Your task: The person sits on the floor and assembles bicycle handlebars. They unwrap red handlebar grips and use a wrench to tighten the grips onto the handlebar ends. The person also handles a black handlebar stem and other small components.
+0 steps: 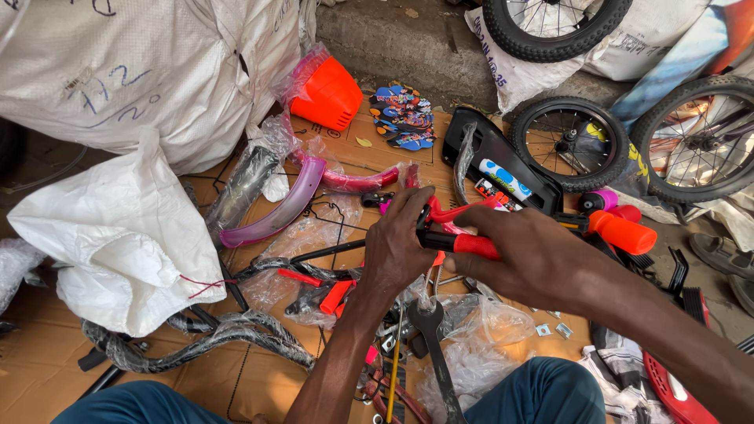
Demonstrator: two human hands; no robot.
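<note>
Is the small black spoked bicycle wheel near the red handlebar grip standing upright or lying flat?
Lying flat: the small black spoked bicycle wheel shows its full round face, hub and spokes, resting on the brown cardboard sheet.

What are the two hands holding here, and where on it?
Both hold a red brake lever: left hand at its black clamp end, right hand around the red end.

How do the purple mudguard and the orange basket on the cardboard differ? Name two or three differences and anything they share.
The purple mudguard is a long, narrow, curved strip; the orange basket is short and boxy. The mudguard lies nearer the left hand; the basket sits farther back, beside the white sack. Both are partly wrapped in clear plastic.
</note>
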